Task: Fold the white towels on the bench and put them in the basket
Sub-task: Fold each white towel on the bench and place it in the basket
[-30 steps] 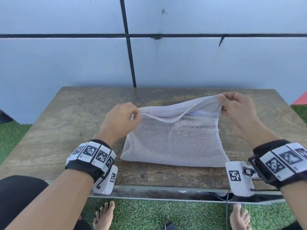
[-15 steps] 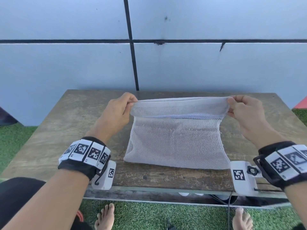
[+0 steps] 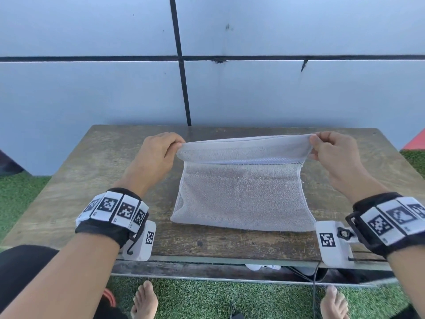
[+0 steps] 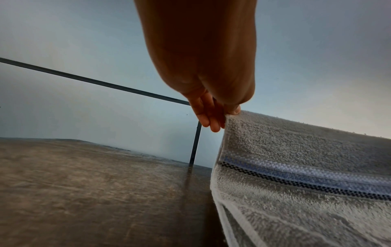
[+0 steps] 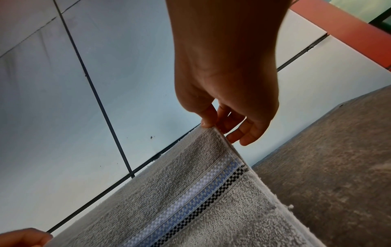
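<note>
A white towel (image 3: pixel 241 194) with a blue and black woven stripe lies on the wooden bench (image 3: pixel 80 180), its far edge lifted and stretched taut. My left hand (image 3: pixel 161 153) pinches the far left corner of the towel (image 4: pixel 285 167) between thumb and fingers. My right hand (image 3: pixel 331 150) pinches the far right corner of the towel (image 5: pixel 190 192). The near part of the towel rests flat on the bench. No basket is in view.
A pale blue panelled wall (image 3: pixel 253 88) stands right behind the bench. Green turf (image 3: pixel 207 295) and my bare feet show below the bench's front edge. A cable (image 3: pixel 314 284) hangs at the front right. A red edge (image 3: pixel 416 141) shows far right.
Both hands have raised the towel's far edge and pulled apart, so the sagging edge is now stretched straight and taut. The hands moved farther from me.
</note>
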Available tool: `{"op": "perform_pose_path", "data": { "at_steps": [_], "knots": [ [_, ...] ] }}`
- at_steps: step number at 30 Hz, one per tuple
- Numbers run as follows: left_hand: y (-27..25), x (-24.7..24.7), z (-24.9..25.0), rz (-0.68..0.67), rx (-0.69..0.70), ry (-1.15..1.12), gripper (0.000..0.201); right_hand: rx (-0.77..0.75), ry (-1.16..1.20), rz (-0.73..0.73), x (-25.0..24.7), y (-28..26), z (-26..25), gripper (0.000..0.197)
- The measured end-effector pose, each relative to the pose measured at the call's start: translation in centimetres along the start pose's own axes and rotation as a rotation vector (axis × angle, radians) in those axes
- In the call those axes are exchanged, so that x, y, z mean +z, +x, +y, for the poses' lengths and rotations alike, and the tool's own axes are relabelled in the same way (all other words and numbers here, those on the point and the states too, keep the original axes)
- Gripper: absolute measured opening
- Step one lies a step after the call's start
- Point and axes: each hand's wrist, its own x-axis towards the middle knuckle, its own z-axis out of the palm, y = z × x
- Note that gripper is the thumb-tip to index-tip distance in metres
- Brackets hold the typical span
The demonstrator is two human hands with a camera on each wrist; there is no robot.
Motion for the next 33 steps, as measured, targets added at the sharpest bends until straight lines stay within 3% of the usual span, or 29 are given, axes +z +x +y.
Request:
{"op": "perform_pose_path", "data": {
  "at_steps": [11,16,20,24,27,29,33],
  "knots": [
    [1.1,-2.4,1.4,0.006,-0.042,0.047,0.014,-0.128,-0.116,0.004,-1.8,-0.9,-2.7,0.008],
    [6.6,-7.3,3.6,-0.019,-0.046,0.052,0.014,-0.158,-0.065,-0.043,-3.3,1.5,-8.6,0.017],
    [11.5,-11.2,5.6,-0.020,-0.157,-0.063,0.016,-0.191,0.074,-0.043,-3.6,2.8,-14.4,0.022],
    [14.3,-14.7,8.1,0.113,-0.165,-0.183,0.016,-0.283,0.164,0.031,-4.7,2.9,-18.5,0.019],
    [14.1,-16.1,8.4,0.285,-0.051,-0.174,0.016,-0.416,0.198,0.064,-5.6,1.6,-19.5,0.016],
    [12.3,-16.0,8.2,0.310,-0.003,-0.171,0.014,-0.457,0.164,0.050,-6.1,0.6,-18.4,0.015],
    [5.8,-12.9,6.8,0.133,-0.056,-0.129,0.013,-0.377,-0.141,-0.075,-6.3,-1.7,-12.4,0.010]
  ]
}}
